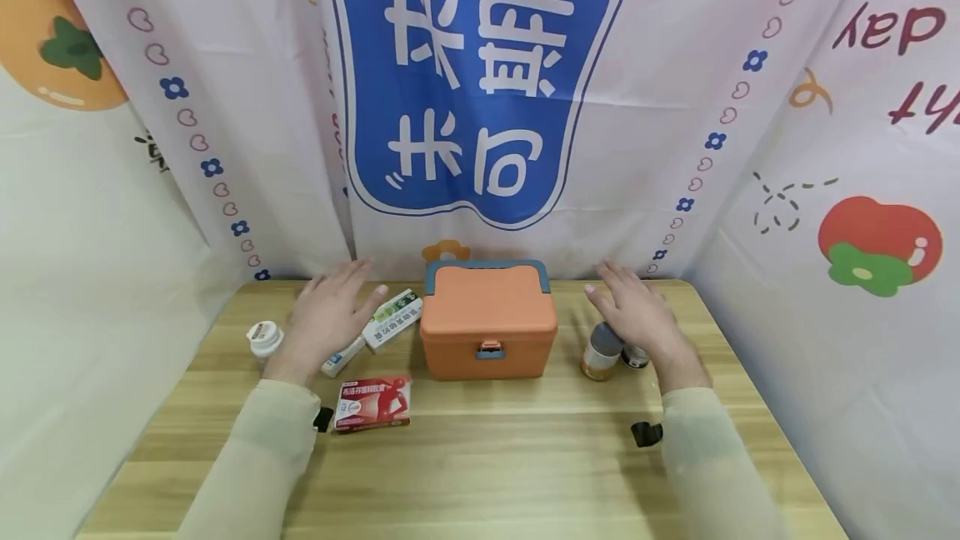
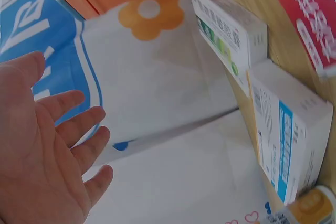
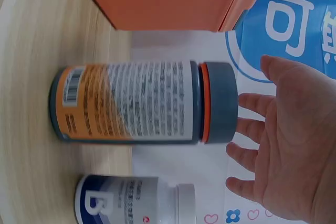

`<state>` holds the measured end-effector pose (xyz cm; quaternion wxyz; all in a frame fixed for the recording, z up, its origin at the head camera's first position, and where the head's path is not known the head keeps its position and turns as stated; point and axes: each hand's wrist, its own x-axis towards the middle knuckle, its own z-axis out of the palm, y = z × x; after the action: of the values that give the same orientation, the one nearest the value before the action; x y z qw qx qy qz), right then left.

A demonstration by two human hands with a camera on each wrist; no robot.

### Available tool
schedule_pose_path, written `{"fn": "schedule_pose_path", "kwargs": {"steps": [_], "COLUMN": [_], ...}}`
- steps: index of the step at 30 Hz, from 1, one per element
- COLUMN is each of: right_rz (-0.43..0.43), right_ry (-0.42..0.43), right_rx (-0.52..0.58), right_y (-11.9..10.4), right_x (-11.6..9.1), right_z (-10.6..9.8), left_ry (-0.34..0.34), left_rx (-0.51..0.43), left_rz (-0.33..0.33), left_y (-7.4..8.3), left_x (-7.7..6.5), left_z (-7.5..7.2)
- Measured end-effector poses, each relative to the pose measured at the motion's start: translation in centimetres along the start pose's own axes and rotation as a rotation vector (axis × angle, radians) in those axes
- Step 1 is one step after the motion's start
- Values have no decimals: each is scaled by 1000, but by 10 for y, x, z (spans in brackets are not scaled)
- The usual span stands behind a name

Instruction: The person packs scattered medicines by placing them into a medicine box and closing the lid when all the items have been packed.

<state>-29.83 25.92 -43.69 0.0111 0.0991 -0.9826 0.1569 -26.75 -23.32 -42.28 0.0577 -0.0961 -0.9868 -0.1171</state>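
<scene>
An orange lidded box (image 1: pixel 487 315) with a blue-grey handle and latch stands closed at the table's back middle. My left hand (image 1: pixel 330 319), fingers spread and holding nothing, hovers over the left group: a white bottle (image 1: pixel 265 340), a white-and-green carton (image 1: pixel 392 319) and a white-and-blue carton (image 2: pixel 289 124). Nearer the front lies a red medicine box (image 1: pixel 372 403). On the other side, my right hand (image 1: pixel 637 311) is stretched out, empty, above a grey-capped bottle with an orange and white label (image 3: pixel 131 103). Beside that bottle stands a white bottle with a blue label (image 3: pixel 131 200), partly hidden in the head view.
The wooden table (image 1: pixel 495 473) meets a printed white curtain (image 1: pixel 660 107) along its back edge. More white cloth hangs at both sides. Black straps (image 1: pixel 647 433) show at the wrists.
</scene>
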Motion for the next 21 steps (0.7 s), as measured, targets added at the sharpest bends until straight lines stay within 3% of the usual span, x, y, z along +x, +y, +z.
{"fn": "schedule_pose_path", "kwargs": {"steps": [11,21], "right_rz": [-51,-98], "right_ry": [99,109], "right_rx": [31,61], "right_y": [-21,-35], "right_x": [-19,-29], "right_z": [9,16], "left_ry": [73,75], "left_rx": [-31,-64], "left_rz": [69,74], "left_y": [25,39], "left_x": [-16,-28], "left_z": [11,22]}}
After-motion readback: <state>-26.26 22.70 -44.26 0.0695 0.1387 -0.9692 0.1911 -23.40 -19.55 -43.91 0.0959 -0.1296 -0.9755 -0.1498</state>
